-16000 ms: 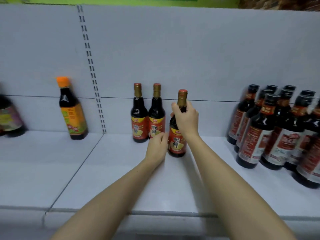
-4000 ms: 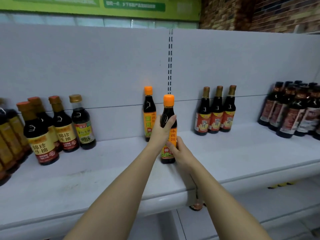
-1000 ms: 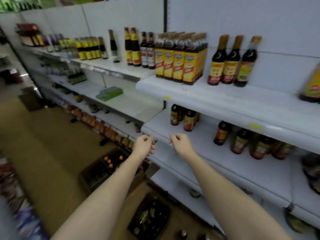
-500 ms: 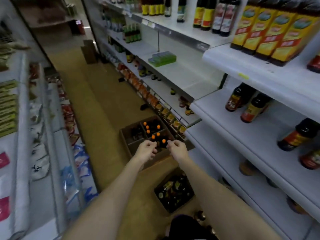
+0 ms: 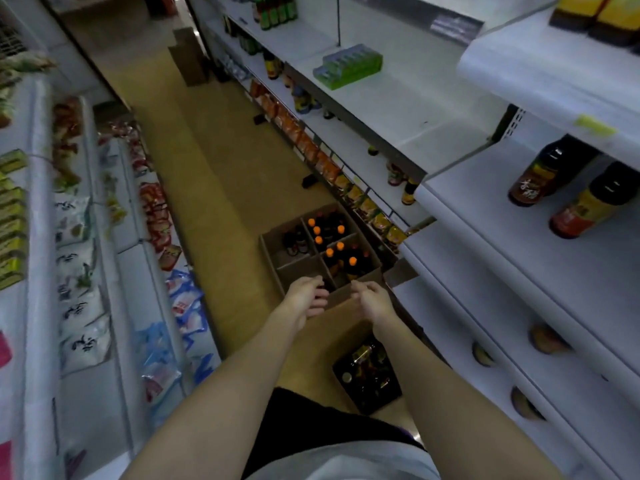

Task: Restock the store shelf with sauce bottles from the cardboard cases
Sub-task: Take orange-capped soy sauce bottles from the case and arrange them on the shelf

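The divided cardboard case sits on the tan floor, hard against the base of the white shelving on your right. Brown corrugated walls, a cross divider making four cells. The two cells on the shelf side hold dark bottles with round orange caps; the far-left cell holds a few dark-capped bottles; the near-left cell shows bare cardboard bottom.

Your left hand hangs above the case's near edge, fingers loosely curled, nothing in it. Your right hand is beside it, just apart, fingers also slack and holding nothing. Neither touches a bottle.

Nearer your feet, a second case holds dark glass bottles with glossy mixed labels; caps are hard to make out.

On your right, the white metal shelves are smooth and matte. Two dark round bottles with red-orange labels stand on one tier, at its right end. Higher up, a shrink-wrapped green pack lies flat. The lowest tier along the aisle shows a row of orange and yellow packets.

On your left, a sloped display carries soft plastic pouches in white, blue and red, details blurred.
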